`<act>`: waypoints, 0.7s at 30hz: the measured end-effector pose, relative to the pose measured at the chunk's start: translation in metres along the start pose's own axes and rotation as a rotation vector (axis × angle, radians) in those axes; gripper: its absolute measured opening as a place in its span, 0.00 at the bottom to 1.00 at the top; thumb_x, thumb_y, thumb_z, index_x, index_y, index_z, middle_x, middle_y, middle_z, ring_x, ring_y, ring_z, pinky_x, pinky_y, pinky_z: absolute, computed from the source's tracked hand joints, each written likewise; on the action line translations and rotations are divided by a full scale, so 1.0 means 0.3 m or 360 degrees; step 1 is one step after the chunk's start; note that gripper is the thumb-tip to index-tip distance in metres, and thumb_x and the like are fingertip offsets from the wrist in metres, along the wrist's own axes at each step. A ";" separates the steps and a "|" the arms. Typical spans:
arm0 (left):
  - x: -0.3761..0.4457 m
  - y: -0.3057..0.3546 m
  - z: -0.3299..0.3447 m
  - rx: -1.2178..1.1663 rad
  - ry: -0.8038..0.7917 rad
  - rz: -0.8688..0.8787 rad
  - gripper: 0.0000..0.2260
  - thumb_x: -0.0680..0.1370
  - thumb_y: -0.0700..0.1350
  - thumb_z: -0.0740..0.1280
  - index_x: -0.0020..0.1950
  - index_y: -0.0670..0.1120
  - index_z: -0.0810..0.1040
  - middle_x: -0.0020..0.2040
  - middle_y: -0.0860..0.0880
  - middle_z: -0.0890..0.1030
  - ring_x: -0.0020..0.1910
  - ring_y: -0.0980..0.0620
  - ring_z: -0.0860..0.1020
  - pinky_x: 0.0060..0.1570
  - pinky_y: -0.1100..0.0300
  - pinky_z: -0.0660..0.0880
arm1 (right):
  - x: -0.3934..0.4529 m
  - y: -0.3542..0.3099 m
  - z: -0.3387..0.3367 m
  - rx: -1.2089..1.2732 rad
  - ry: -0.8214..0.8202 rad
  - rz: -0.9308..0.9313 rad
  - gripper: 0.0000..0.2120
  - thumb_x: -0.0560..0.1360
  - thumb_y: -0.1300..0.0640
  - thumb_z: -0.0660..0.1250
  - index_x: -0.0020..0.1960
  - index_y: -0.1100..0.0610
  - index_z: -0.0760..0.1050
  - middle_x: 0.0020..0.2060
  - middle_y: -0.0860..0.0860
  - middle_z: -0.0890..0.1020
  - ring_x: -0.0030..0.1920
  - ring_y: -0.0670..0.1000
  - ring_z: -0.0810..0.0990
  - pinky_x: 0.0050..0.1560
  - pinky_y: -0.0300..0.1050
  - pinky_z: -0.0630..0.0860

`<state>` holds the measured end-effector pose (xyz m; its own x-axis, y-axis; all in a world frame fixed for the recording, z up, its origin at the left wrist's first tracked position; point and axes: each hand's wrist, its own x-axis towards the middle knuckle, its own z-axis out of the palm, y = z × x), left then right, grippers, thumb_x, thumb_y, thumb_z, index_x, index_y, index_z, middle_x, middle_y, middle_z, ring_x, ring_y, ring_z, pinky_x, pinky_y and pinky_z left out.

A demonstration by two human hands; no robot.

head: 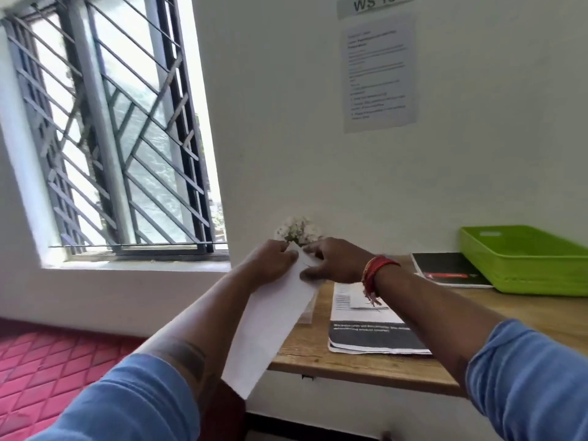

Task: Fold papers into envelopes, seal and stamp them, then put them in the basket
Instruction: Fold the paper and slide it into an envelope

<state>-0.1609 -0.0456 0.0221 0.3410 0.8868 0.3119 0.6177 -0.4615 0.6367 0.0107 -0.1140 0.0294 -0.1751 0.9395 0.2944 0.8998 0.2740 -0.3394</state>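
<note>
Holding a folded white paper (pixel 270 319) in the air over the table (pixel 318 351) edge, the left hand (pixel 273 262) and right hand (pixel 334 261) pinch its far end. It looks light and floppy (creases easily), so gripping near the fold seems best.

White wall (pixel 286 122) with a barred window (pixel 111 138) letting in bright daylight. A printed notice (pixel 380 73) hangs above a wooden tabletop (pixel 305 348). Red patterned floor (pixel 47 370) lies below.

Grey sign (pixel 374 4) on wall reads "WS 10". Notice sheet (pixel 379 73) below it & papers (pixel 375 335) on desk: print too blurred to read.
</note>
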 end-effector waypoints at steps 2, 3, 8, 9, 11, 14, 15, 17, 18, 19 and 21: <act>0.060 0.003 0.056 0.0253 -0.0110 0.0070 0.14 0.82 0.48 0.65 0.39 0.44 0.79 0.45 0.45 0.81 0.46 0.45 0.79 0.46 0.54 0.74 | 0.002 0.072 0.037 -0.0037 -0.0058 0.0045 0.22 0.73 0.49 0.74 0.65 0.55 0.77 0.55 0.54 0.84 0.50 0.53 0.82 0.53 0.47 0.77; 0.088 0.006 0.083 0.0363 -0.0170 0.0093 0.14 0.83 0.48 0.64 0.38 0.45 0.77 0.45 0.46 0.79 0.46 0.46 0.77 0.44 0.56 0.70 | 0.002 0.103 0.052 -0.0057 -0.0070 0.0067 0.22 0.73 0.49 0.74 0.64 0.56 0.77 0.53 0.54 0.84 0.49 0.54 0.82 0.51 0.47 0.77; 0.239 0.054 0.224 0.0841 -0.0433 0.0317 0.16 0.84 0.51 0.62 0.51 0.40 0.81 0.51 0.41 0.82 0.52 0.42 0.79 0.43 0.57 0.66 | 0.020 0.263 0.110 0.0047 -0.0102 0.0199 0.22 0.74 0.56 0.74 0.67 0.53 0.75 0.44 0.50 0.84 0.33 0.45 0.83 0.26 0.29 0.70; 0.274 0.063 0.259 0.0914 -0.0446 0.0359 0.16 0.83 0.51 0.63 0.51 0.40 0.82 0.52 0.41 0.82 0.53 0.42 0.79 0.43 0.56 0.65 | 0.028 0.291 0.112 0.0055 -0.0110 0.0243 0.21 0.75 0.56 0.73 0.66 0.54 0.75 0.39 0.48 0.83 0.28 0.42 0.81 0.24 0.28 0.68; 0.339 0.069 0.337 0.0926 -0.0432 0.0410 0.15 0.83 0.50 0.63 0.51 0.40 0.82 0.52 0.40 0.82 0.54 0.41 0.79 0.44 0.57 0.65 | 0.050 0.347 0.109 0.0053 -0.0117 0.0330 0.15 0.76 0.57 0.69 0.62 0.54 0.76 0.33 0.46 0.81 0.25 0.40 0.78 0.25 0.31 0.70; 0.397 0.040 0.485 0.0790 -0.0310 0.0382 0.12 0.82 0.49 0.63 0.53 0.43 0.82 0.54 0.42 0.83 0.55 0.42 0.79 0.47 0.57 0.69 | 0.078 0.461 0.119 0.0118 0.0008 0.0441 0.10 0.75 0.54 0.65 0.53 0.57 0.81 0.39 0.54 0.85 0.36 0.51 0.82 0.37 0.44 0.76; 0.392 0.024 0.525 0.0691 -0.0245 0.0340 0.11 0.82 0.49 0.63 0.53 0.44 0.81 0.53 0.44 0.83 0.54 0.44 0.79 0.48 0.56 0.70 | 0.076 0.484 0.121 0.0143 0.0054 0.0483 0.11 0.75 0.54 0.64 0.48 0.58 0.82 0.39 0.56 0.85 0.38 0.55 0.83 0.38 0.47 0.77; 0.368 -0.002 0.586 0.0387 -0.0079 0.0261 0.10 0.82 0.50 0.64 0.53 0.47 0.82 0.49 0.49 0.83 0.49 0.50 0.79 0.44 0.59 0.68 | 0.076 0.517 0.122 0.0195 0.0101 0.0570 0.16 0.77 0.51 0.63 0.41 0.62 0.80 0.35 0.58 0.84 0.35 0.56 0.81 0.37 0.48 0.76; 0.365 -0.011 0.606 0.0211 0.0027 0.0219 0.10 0.82 0.49 0.63 0.54 0.48 0.82 0.48 0.51 0.83 0.47 0.51 0.78 0.42 0.59 0.67 | 0.080 0.527 0.123 0.0243 0.0120 0.0601 0.18 0.78 0.49 0.63 0.37 0.62 0.78 0.32 0.57 0.82 0.32 0.55 0.79 0.35 0.46 0.74; 0.367 -0.014 0.614 0.0020 0.0127 0.0164 0.09 0.83 0.48 0.62 0.55 0.48 0.81 0.48 0.51 0.83 0.46 0.51 0.79 0.42 0.59 0.67 | 0.084 0.531 0.124 0.0293 0.0149 0.0631 0.19 0.78 0.47 0.63 0.35 0.59 0.75 0.30 0.56 0.80 0.30 0.54 0.77 0.35 0.45 0.73; 0.373 -0.019 0.611 -0.0163 0.0262 0.0096 0.09 0.81 0.45 0.60 0.51 0.52 0.80 0.47 0.53 0.83 0.46 0.51 0.80 0.42 0.59 0.70 | 0.096 0.539 0.128 0.0353 0.0175 0.0689 0.19 0.78 0.45 0.63 0.34 0.57 0.72 0.31 0.55 0.79 0.32 0.55 0.78 0.39 0.45 0.75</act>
<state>0.0036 0.0517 -0.0760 0.2496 0.8536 0.4572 0.5217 -0.5163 0.6791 0.1360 -0.0348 -0.0514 0.2497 0.9528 0.1728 0.7717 -0.0880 -0.6298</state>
